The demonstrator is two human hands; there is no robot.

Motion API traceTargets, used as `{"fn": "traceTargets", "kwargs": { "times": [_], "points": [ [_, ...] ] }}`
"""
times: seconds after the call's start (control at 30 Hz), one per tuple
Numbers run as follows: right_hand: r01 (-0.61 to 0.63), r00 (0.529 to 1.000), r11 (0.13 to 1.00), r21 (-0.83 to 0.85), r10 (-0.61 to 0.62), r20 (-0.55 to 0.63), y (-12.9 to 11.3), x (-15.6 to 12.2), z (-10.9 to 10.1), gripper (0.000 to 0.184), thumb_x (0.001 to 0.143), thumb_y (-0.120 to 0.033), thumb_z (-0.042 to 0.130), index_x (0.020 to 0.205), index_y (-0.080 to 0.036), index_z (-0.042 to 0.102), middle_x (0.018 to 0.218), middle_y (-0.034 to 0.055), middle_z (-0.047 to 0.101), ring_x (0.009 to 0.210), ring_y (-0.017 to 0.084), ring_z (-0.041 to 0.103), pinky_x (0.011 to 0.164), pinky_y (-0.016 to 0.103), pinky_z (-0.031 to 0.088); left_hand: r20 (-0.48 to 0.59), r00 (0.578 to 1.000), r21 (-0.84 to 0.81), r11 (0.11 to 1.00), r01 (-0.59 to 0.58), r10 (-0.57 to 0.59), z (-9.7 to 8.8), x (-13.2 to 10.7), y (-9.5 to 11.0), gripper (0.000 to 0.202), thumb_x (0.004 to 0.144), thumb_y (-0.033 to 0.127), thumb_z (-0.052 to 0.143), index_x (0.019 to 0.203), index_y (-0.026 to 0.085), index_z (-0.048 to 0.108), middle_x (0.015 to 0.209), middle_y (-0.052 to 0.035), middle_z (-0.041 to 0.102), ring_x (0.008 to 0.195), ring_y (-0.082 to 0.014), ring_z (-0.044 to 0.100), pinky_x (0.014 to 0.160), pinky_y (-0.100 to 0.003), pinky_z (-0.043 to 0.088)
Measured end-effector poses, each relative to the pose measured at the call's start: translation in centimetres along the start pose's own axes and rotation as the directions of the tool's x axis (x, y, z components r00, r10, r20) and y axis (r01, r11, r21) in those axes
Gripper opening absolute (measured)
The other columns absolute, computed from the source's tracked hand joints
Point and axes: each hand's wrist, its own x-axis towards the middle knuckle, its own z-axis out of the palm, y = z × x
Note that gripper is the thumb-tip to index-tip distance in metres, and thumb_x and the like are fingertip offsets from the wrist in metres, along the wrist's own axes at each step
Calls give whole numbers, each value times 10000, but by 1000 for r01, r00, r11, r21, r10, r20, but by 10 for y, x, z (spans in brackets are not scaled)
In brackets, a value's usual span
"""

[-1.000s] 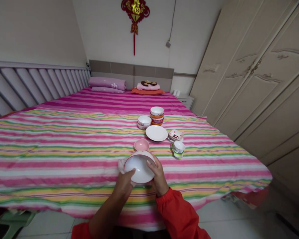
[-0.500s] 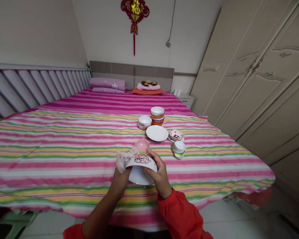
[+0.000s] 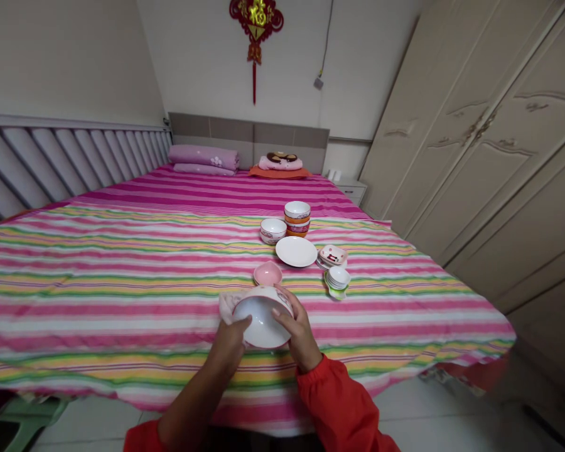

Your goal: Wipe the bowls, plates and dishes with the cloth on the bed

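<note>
A white bowl [image 3: 263, 323] with a flower print on its outside is held tilted between my two hands, its inside turned toward me. My left hand [image 3: 230, 342] grips the left rim, thumb inside, with a pale cloth [image 3: 226, 306] between its fingers and the bowl's outer wall. On the right rim, my right hand [image 3: 297, 329] is closed with the thumb inside and the fingers behind. Just beyond the bowl lies a small pink dish [image 3: 267, 274]. A white plate [image 3: 296, 252] rests farther back.
Behind the plate stand a pair of white bowls [image 3: 273, 230] and a taller stack of bowls [image 3: 297, 216]. To the right are patterned square dishes [image 3: 333, 255] and small white bowls [image 3: 338, 277] on a green dish. Everything lies on a striped bedsheet [image 3: 122, 301].
The bowl has tipped so that its inside faces me more and its printed outside shows less. My left thumb has come over the rim into the bowl. The other dishes stay put.
</note>
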Motion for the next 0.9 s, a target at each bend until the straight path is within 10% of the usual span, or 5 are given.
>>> {"fn": "traceTargets", "kwargs": {
  "times": [0.23, 0.5, 0.7, 0.9],
  "points": [
    [233, 972, 933, -273, -219, 82, -16, 0, 4, 592, 639, -250, 751, 1211, -226, 603, 1216, 63, 602, 1121, 263, 533, 986, 373, 393, 299, 889, 332, 835, -438, 347, -6, 9, 40, 453, 576, 97, 599, 1014, 179, 678, 1119, -71, 674, 1112, -277, 563, 1019, -378, 395],
    [181, 979, 982, -55, -185, -86, -6, -1, 3, 630, 634, -273, 753, 1231, -195, 567, 1031, 47, 638, 947, 210, 583, 829, 306, 462, -12, 1000, -6, 1000, -29, 29, 0, 0, 2, 580, 546, 256, 781, 1091, 162, 605, 1007, -90, 706, 999, -281, 634, 882, -384, 501],
    [98, 973, 980, 174, -58, -222, 1, 2, 9, 591, 700, -316, 702, 1257, -197, 545, 1113, 71, 651, 969, 232, 605, 809, 327, 484, 44, 981, -336, 921, 194, -191, 22, -9, -12, 688, 444, 172, 812, 1099, 177, 601, 903, -89, 729, 961, -304, 658, 842, -392, 523],
    [33, 999, 999, 41, -33, 5, 1, 2, -4, 612, 700, -296, 731, 1276, -218, 539, 1178, 56, 635, 1074, 244, 577, 905, 341, 454, 28, 999, -79, 997, 28, -26, 2, 1, -1, 529, 568, 192, 736, 1079, 171, 603, 913, -66, 719, 949, -268, 655, 847, -397, 514]
  ]
}}
